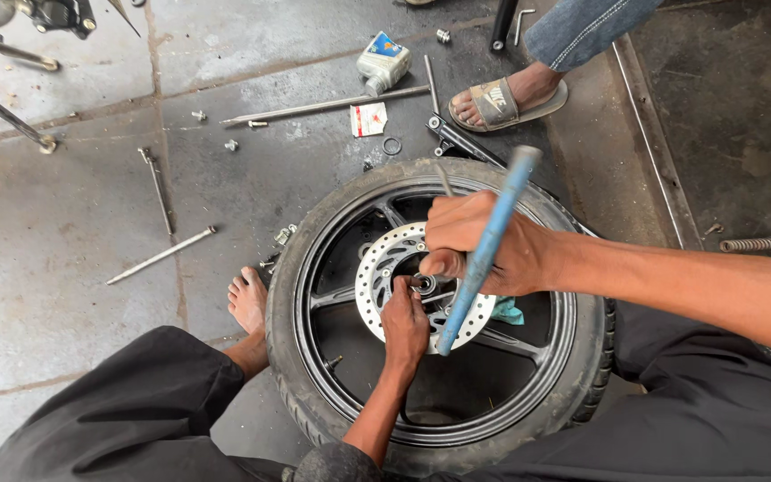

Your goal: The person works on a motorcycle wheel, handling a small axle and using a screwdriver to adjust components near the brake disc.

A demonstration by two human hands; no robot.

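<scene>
A black motorcycle wheel with its tyre (314, 375) lies flat on the concrete floor between my legs. A silver drilled brake disc (385, 268) sits at its centre. My left hand (403, 326) pinches a small part at the hub, fingers closed on it. My right hand (484, 245) is wrapped around a blue-handled tool (501, 210) whose lower end rests on the disc near the hub. A thin metal rod also rises from my right fist. My bare left foot (248, 299) is beside the tyre.
Long metal rods (161, 255), bolts and a ring lie on the floor to the left and behind. A small oil bottle (383, 61) and a paper packet (368, 119) lie further back. Another person's sandalled foot (506, 98) stands behind the wheel. A spring (765, 243) lies right.
</scene>
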